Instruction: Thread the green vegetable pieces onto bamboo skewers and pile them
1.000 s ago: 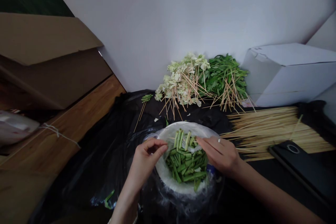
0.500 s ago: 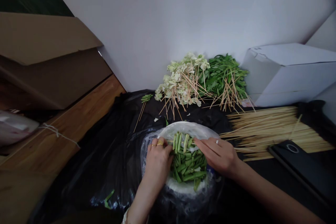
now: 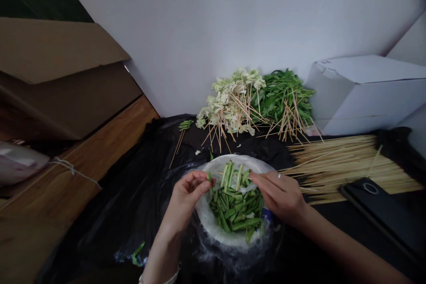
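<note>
My left hand (image 3: 188,193) pinches a short green bean piece (image 3: 209,176) between thumb and fingertips, at the left rim of a bowl lined with clear plastic (image 3: 204,215). Across the bowl, the fingers of my right hand (image 3: 279,193) are closed on a thin bamboo skewer, mostly hidden by the hand. Several cut bean pieces (image 3: 230,175) sit side by side on that skewer, its tip just left of them. Below lies a heap of cut green beans (image 3: 234,213) inside the bowl.
Leafy skewers (image 3: 286,93) and pale cabbage skewers (image 3: 233,97) lie against the wall, with finished bean skewers (image 3: 185,125) to their left. Loose bamboo skewers (image 3: 336,159) and a dark phone (image 3: 379,208) are at right. A white box (image 3: 372,93) and a cardboard box (image 3: 66,88) flank the black plastic sheet (image 3: 133,195).
My left hand has moved left, away from the skewer, and now shows a bean piece in its fingertips. My right hand stays almost in place with the skewer.
</note>
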A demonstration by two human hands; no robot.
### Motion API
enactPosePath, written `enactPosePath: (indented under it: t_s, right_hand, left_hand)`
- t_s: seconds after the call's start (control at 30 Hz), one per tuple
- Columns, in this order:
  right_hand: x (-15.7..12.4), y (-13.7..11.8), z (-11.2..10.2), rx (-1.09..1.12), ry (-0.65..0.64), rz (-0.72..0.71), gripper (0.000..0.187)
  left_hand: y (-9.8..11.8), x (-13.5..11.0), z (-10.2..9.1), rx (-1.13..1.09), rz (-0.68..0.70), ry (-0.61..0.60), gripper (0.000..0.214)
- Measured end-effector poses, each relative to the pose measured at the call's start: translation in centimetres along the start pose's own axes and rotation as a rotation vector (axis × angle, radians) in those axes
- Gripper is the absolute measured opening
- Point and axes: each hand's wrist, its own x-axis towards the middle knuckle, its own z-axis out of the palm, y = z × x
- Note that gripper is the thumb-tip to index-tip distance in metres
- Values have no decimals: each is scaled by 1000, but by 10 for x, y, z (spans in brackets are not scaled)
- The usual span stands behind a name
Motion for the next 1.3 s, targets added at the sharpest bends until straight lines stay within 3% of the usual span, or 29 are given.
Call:
enactPosePath:
  t_s: [0.13,0.3,0.63,1.0,1.3]
  right_hand:
    - [0,-3,0,-32,-57,-36,34]
    - [1,-5,-1,-50,-78,-54,35]
    - [4,-5,-3,-84,-106,-75,35]
    - [3,-7,-5,-154,-123,-149,31]
    - [-6,-7,-3,-163,-136,-164,38]
  left_hand:
    - [-5,2,1,-403,-158,51,28]
    - [-12,4,5,-542,-241,55,31]
    - [-7,1,16,-456,-164,43,29]
    - [-10,1,17,-340,-89,119,29]
    - [-9,1,21,-217,-63,157,27]
